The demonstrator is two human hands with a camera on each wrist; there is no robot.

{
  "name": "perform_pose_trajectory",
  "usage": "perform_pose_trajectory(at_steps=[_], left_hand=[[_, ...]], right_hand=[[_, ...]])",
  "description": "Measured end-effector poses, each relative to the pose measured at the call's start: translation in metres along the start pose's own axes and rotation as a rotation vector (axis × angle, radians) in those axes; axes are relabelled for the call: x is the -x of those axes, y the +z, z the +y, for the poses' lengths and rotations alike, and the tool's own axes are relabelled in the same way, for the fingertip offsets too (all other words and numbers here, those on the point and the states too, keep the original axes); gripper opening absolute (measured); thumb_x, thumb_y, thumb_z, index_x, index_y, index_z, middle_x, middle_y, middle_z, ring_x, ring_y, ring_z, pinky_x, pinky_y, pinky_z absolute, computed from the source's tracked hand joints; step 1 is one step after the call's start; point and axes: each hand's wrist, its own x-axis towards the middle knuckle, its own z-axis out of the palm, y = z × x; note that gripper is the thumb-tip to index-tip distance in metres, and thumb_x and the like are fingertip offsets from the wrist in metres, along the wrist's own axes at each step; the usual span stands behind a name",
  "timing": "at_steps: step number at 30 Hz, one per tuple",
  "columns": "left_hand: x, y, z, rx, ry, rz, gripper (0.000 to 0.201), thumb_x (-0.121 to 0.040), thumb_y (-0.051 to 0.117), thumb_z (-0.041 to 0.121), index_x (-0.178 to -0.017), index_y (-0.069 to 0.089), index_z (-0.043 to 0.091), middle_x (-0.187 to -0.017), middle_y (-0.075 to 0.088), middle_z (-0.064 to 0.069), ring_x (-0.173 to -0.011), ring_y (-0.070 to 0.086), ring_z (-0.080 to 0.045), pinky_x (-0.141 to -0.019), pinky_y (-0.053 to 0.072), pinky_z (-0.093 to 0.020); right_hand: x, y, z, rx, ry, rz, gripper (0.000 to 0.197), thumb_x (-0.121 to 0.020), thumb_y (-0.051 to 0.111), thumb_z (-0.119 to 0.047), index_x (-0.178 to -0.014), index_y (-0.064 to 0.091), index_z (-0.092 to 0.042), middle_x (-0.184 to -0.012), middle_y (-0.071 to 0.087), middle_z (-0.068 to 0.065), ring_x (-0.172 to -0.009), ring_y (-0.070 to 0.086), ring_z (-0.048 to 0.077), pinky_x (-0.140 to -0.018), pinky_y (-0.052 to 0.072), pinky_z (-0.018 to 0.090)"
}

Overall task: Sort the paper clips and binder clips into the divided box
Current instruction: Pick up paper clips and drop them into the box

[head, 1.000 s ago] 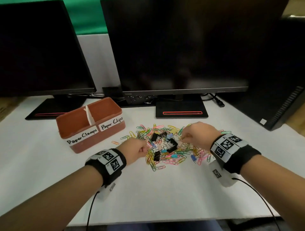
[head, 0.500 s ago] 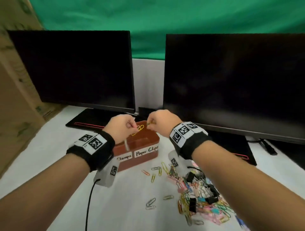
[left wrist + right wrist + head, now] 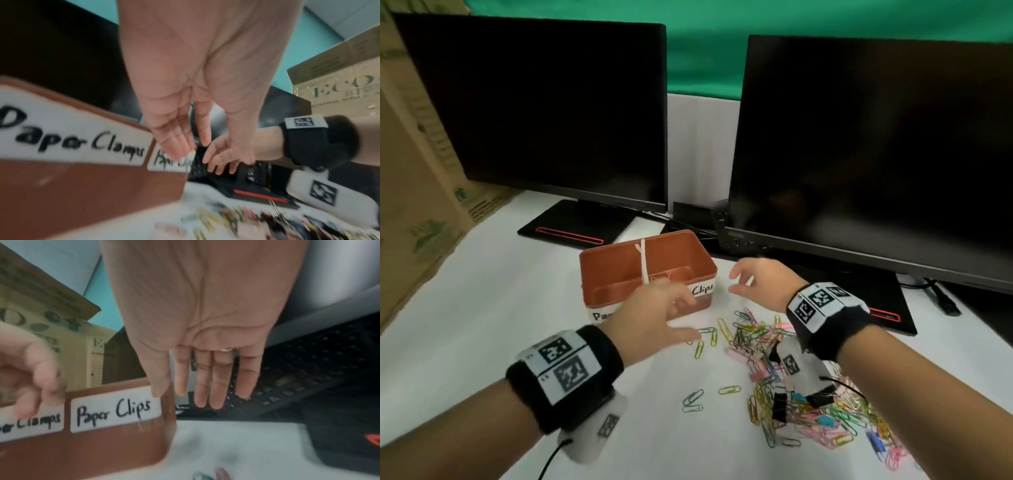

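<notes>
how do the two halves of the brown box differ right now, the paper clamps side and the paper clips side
The Paper Clips compartment holds what looks like a yellow paper clip; the Paper Clamps compartment looks empty. Their labels differ. The Paper Clips compartment lies nearer the clip pile. Both share the brown box and white divider.

White table point(image 3: 465, 325): box point(image 3: 619, 291), clips point(image 3: 784, 383), monitors point(image 3: 551, 109).
</notes>
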Motion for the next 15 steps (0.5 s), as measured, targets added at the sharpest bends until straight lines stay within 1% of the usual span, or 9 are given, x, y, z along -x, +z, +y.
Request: perform_pose_trajectory(at_steps=[2, 4, 5, 6, 7, 8, 10, 12, 15], left_hand=[[0.006, 0.023, -0.003, -0.055, -0.025, -0.182, 0.078, -0.065, 0.078, 0.051, -0.132, 0.044, 0.031, -0.131, 0.04, 0.01, -0.12, 0.044, -0.008, -0.099, 0.041, -0.022], [0.007, 0.043, -0.007, -0.125, -0.091, -0.346, 0.109, -0.058, 0.079, 0.056, -0.146, 0.02, 0.03, -0.152, 0.014, 0.008, -0.14, 0.022, -0.017, -0.114, 0.029, -0.032], [0.007, 0.049, -0.008, -0.166, -0.123, -0.398, 0.118, -0.057, 0.08, 0.057, -0.149, 0.009, 0.03, -0.157, 0.001, 0.008, -0.145, 0.01, -0.02, -0.117, 0.023, -0.036], [0.006, 0.054, -0.01, -0.208, -0.145, -0.43, 0.123, -0.057, 0.08, 0.057, -0.149, 0.002, 0.031, -0.158, -0.007, 0.008, -0.147, 0.002, -0.02, -0.119, 0.018, -0.037], [0.003, 0.057, -0.011, -0.248, -0.157, -0.449, 0.125, -0.058, 0.08, 0.055, -0.15, -0.001, 0.029, -0.159, -0.009, 0.006, -0.147, 0.0, -0.02, -0.119, 0.017, -0.038], [0.001, 0.059, -0.012, -0.28, -0.162, -0.456, 0.124, -0.059, 0.08, 0.054, -0.15, 0.0, 0.027, -0.159, -0.004, 0.004, -0.147, 0.002, -0.021, -0.119, 0.018, -0.039], [-0.005, 0.061, -0.014, -0.306, -0.152, -0.425, 0.118, -0.059, 0.081, 0.052, -0.15, 0.012, 0.02, -0.152, 0.019, 0.001, -0.141, 0.02, -0.022, -0.115, 0.028, -0.038], [-0.009, 0.061, -0.017, -0.286, -0.121, -0.366, 0.103, -0.06, 0.081, 0.049, -0.144, 0.031, 0.017, -0.134, 0.036, 0.003, -0.126, 0.037, -0.019, -0.107, 0.038, -0.034], [-0.013, 0.06, -0.018, -0.205, -0.096, -0.305, 0.073, -0.067, 0.081, 0.037, -0.13, 0.051, 0.017, -0.116, 0.046, 0.004, -0.108, 0.051, -0.014, -0.093, 0.045, -0.023]], right_hand=[[0.003, 0.009, 0.011, 0.065, 0.07, -0.105, 0.041, -0.088, 0.061, -0.038, -0.126, 0.052, -0.024, -0.123, 0.058, 0.0, -0.106, 0.055, 0.016, -0.095, 0.044, 0.029], [0.005, 0.016, 0.016, 0.083, 0.129, -0.195, 0.056, -0.084, 0.064, -0.042, -0.134, 0.046, -0.023, -0.137, 0.049, 0.001, -0.123, 0.049, 0.019, -0.101, 0.04, 0.03], [0.005, 0.019, 0.015, 0.084, 0.148, -0.233, 0.063, -0.082, 0.066, -0.045, -0.136, 0.043, -0.023, -0.14, 0.045, 0.002, -0.127, 0.046, 0.021, -0.103, 0.038, 0.031], [0.005, 0.021, 0.013, 0.093, 0.158, -0.266, 0.071, -0.079, 0.068, -0.048, -0.138, 0.04, -0.023, -0.142, 0.042, 0.003, -0.129, 0.043, 0.022, -0.104, 0.038, 0.033], [0.005, 0.023, 0.01, 0.114, 0.156, -0.292, 0.076, -0.076, 0.069, -0.052, -0.14, 0.038, -0.023, -0.142, 0.041, 0.004, -0.129, 0.043, 0.024, -0.105, 0.038, 0.036], [0.006, 0.025, 0.006, 0.149, 0.147, -0.308, 0.08, -0.074, 0.07, -0.055, -0.14, 0.037, -0.024, -0.141, 0.04, 0.005, -0.128, 0.043, 0.026, -0.105, 0.039, 0.038], [0.007, 0.03, -0.003, 0.205, 0.116, -0.307, 0.082, -0.071, 0.071, -0.056, -0.138, 0.04, -0.022, -0.134, 0.042, 0.006, -0.123, 0.046, 0.028, -0.101, 0.043, 0.04], [0.007, 0.034, -0.008, 0.207, 0.077, -0.284, 0.075, -0.07, 0.076, -0.049, -0.131, 0.047, -0.016, -0.127, 0.047, 0.008, -0.116, 0.05, 0.027, -0.095, 0.045, 0.036], [0.006, 0.04, -0.011, 0.207, 0.037, -0.256, 0.056, -0.073, 0.078, -0.033, -0.118, 0.057, -0.007, -0.12, 0.057, 0.01, -0.107, 0.055, 0.025, -0.089, 0.046, 0.033]])
